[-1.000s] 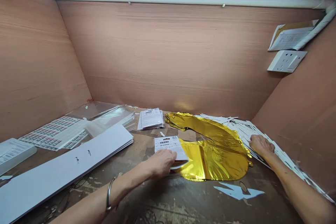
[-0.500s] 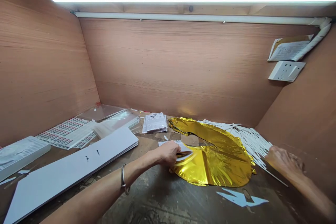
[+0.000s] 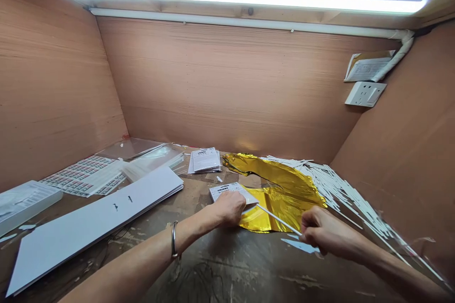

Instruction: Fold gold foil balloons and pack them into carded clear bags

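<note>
A folded gold foil balloon (image 3: 284, 196) lies on the worn table (image 3: 220, 270) in front of me. A white printed card (image 3: 227, 191) rests on its left edge, and my left hand (image 3: 229, 208), a bangle on the wrist, is closed on the card and the foil's edge. My right hand (image 3: 322, 234) is pinched round a thin white straw (image 3: 275, 218), whose far tip points under the card at my left hand.
A heap of white straws (image 3: 341, 189) runs along the right wall. Long white sheets (image 3: 92, 220), label sheets (image 3: 81, 175), clear bags (image 3: 149, 156) and a small stack of cards (image 3: 204, 160) lie to the left. A wall socket (image 3: 364, 93) sits on the right panel.
My right hand left the straw heap and came in to the middle with one straw. My left hand stayed on the card and the foil's edge.
</note>
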Tool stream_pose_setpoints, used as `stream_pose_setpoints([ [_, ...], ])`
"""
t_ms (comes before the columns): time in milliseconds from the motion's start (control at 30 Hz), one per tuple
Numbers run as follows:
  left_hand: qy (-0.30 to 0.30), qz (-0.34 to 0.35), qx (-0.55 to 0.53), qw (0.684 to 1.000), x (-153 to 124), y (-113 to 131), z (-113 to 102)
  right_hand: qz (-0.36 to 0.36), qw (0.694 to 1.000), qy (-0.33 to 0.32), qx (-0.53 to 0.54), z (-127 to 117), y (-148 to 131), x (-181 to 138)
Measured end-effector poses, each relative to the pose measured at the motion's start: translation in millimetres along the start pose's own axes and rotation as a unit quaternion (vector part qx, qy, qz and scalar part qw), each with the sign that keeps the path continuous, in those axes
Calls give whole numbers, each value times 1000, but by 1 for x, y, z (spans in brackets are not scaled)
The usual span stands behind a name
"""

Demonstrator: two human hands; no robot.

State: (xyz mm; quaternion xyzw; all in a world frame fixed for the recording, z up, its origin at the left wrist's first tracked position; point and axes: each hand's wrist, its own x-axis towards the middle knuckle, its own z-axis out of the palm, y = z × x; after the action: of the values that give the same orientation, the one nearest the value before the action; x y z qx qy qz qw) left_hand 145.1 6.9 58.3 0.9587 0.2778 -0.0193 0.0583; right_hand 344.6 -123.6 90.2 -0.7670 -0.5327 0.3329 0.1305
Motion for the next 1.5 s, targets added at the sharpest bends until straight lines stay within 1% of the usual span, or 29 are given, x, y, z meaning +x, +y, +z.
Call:
stream_pose_setpoints([
  [100,7,9,38,999,-3,3,2,11,1000,17,-17,4,-6,10],
  [167,10,12,44,999,-4,5,4,20,999,35,-34,10,-13,15],
  [233,10,11,45,999,-6,9,6,11,996,65,-63,18,-19,20],
  [300,4,10,48,999,-9,15,6,-27,987,119,-107,29,-22,28],
  [367,-7,8,54,999,-12,21,4,-83,969,181,-144,42,-24,36],
  [433,-18,6,62,998,-15,26,2,-136,954,217,-158,55,-25,45],
  [500,-25,-12,77,997,-18,27,3,-175,942,242,-151,69,-27,53],
  [567,-17,-35,92,995,-21,22,8,-188,947,247,-80,80,-30,60],
  [633,4,-48,98,994,-27,11,15,-182,959,215,21,88,-36,65],
  [667,15,-48,96,994,-31,5,19,-173,965,183,71,91,-40,66],
  [733,27,-35,79,996,-42,-10,23,-158,970,86,162,94,-46,67],
  [767,26,-28,63,997,-47,-17,23,-153,966,36,204,95,-49,66],
  [833,17,-20,16,1000,-56,-30,22,-137,948,-59,281,97,-54,65],
  [867,23,-21,-9,999,-59,-35,21,-127,943,-89,296,99,-55,65],
  [900,37,-29,-31,998,-60,-40,22,-119,945,-100,286,101,-56,65],
  [933,58,-42,-45,996,-59,-44,25,-119,954,-96,259,104,-56,66],
  [967,79,-56,-52,994,-57,-48,29,-137,964,-77,216,107,-56,67],
  [1000,94,-70,-51,992,-54,-51,36,-171,971,-47,158,110,-55,67],
  [1033,96,-81,-47,991,-51,-55,44,-216,972,-10,90,114,-55,68],
  [1067,89,-88,-43,991,-49,-57,52,-263,964,27,15,116,-53,69],
  [1133,71,-86,-36,993,-44,-62,68,-334,930,82,-130,121,-50,69],
  [1233,66,-76,-26,995,-42,-66,80,-361,877,137,-286,127,-44,67],
  [1300,67,-78,-20,994,-41,-67,83,-365,852,173,-333,131,-40,65],
  [1333,69,-79,-17,994,-41,-67,83,-365,846,187,-341,133,-38,64],
  [1400,73,-80,-13,994,-40,-67,84,-364,846,203,-334,136,-34,60],
  [1500,82,-73,-13,994,-40,-68,85,-352,860,240,-281,137,-32,55],
])
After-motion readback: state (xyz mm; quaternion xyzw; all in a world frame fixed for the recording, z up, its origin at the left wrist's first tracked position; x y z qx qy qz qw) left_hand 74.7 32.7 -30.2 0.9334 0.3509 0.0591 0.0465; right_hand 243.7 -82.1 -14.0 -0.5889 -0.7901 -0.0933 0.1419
